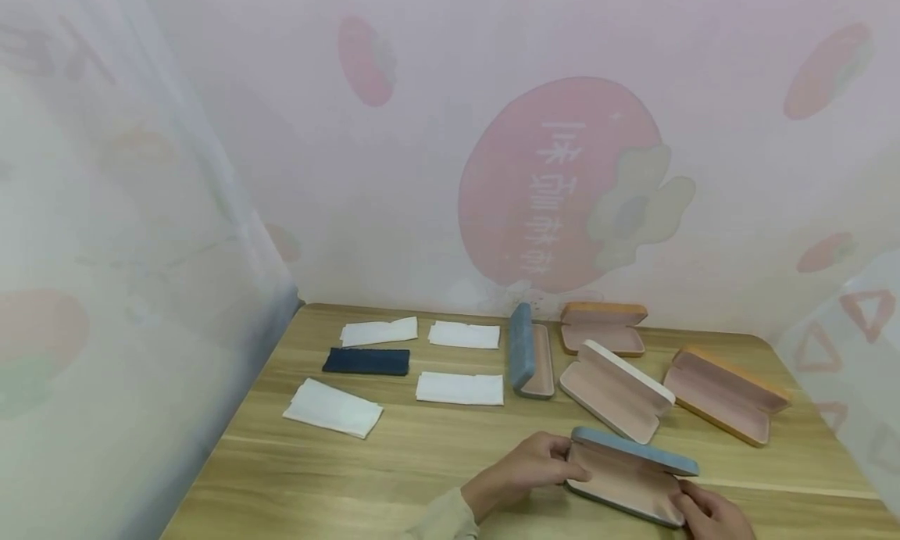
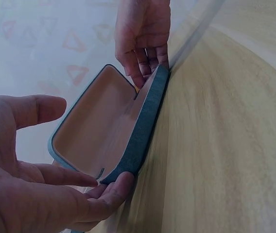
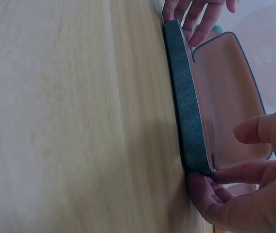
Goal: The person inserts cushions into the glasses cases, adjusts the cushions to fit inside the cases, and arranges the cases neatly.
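A blue-grey glasses case (image 1: 626, 477) with a pinkish lining stands open at the table's front right, its lid tilted up at the back. My left hand (image 1: 530, 466) holds its left end, with fingers at the corner by the hinge. At the other end my right hand (image 1: 710, 513) holds it, partly cut off by the head view's lower edge. In the left wrist view, the left hand (image 2: 45, 179) has its thumb spread away from the case (image 2: 140, 131). The right wrist view shows the right hand (image 3: 254, 184) with fingers against the near end. The lining looks bare.
Behind stand several other open cases: another blue-grey one (image 1: 523, 348), a white one (image 1: 619, 391) and orange ones (image 1: 605, 329). Farther left lie several folded white cloths (image 1: 460, 388) and a navy cloth (image 1: 367, 361). A patterned curtain (image 1: 422, 173) hangs behind the wooden table (image 1: 316, 485).
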`<state>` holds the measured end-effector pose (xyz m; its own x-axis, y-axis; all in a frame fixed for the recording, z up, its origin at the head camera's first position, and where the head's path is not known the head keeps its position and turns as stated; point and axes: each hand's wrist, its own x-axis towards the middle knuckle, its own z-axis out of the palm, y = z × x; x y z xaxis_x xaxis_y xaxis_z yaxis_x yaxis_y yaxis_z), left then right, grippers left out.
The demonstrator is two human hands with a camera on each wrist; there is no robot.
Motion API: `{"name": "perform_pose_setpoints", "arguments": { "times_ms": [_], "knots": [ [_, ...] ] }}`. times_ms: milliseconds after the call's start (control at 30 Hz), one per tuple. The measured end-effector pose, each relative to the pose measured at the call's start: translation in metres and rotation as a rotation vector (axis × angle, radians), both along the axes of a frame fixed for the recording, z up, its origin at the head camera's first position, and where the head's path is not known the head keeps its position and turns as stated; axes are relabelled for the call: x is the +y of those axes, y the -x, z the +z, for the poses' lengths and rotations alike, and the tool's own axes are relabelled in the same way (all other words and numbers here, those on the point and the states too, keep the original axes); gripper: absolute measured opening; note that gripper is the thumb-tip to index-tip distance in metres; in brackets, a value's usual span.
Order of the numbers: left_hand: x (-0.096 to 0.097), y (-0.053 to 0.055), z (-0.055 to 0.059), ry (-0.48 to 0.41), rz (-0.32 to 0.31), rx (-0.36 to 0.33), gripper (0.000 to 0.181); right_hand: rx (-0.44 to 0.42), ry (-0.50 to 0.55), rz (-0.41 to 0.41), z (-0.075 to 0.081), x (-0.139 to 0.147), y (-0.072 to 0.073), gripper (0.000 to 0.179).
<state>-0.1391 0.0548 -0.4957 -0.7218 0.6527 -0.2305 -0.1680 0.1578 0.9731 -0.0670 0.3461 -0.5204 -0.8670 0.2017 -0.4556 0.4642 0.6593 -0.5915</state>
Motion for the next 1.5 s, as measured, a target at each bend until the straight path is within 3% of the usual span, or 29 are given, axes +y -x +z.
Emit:
{"name": "perform_pose_setpoints", "arguments": {
  "times_ms": [233, 433, 633, 1000, 1300, 1500],
  "knots": [
    [-0.012, 0.0, -0.001, -0.007, 0.039, 0.002, 0.032, 0.087, -0.034, 0.046, 0.001, -0.014, 0.005, 0.07],
    [-0.022, 0.0, -0.003, -0.015, 0.074, 0.005, 0.021, 0.114, -0.05, 0.101, 0.005, -0.027, 0.009, 0.065],
    [-0.03, 0.001, -0.004, 0.005, 0.109, -0.012, 0.037, 0.135, -0.022, 0.15, 0.01, -0.037, 0.014, 0.06],
    [-0.042, 0.0, -0.001, 0.008, 0.154, -0.017, 0.034, 0.16, -0.016, 0.158, 0.013, -0.052, 0.02, 0.057],
    [-0.053, 0.002, -0.001, 0.02, 0.174, -0.014, 0.05, 0.181, 0.064, 0.147, 0.015, -0.065, 0.027, 0.054],
    [-0.06, 0.001, -0.001, 0.007, 0.188, -0.017, 0.048, 0.199, 0.09, 0.142, 0.014, -0.072, 0.028, 0.053]
  ]
}}
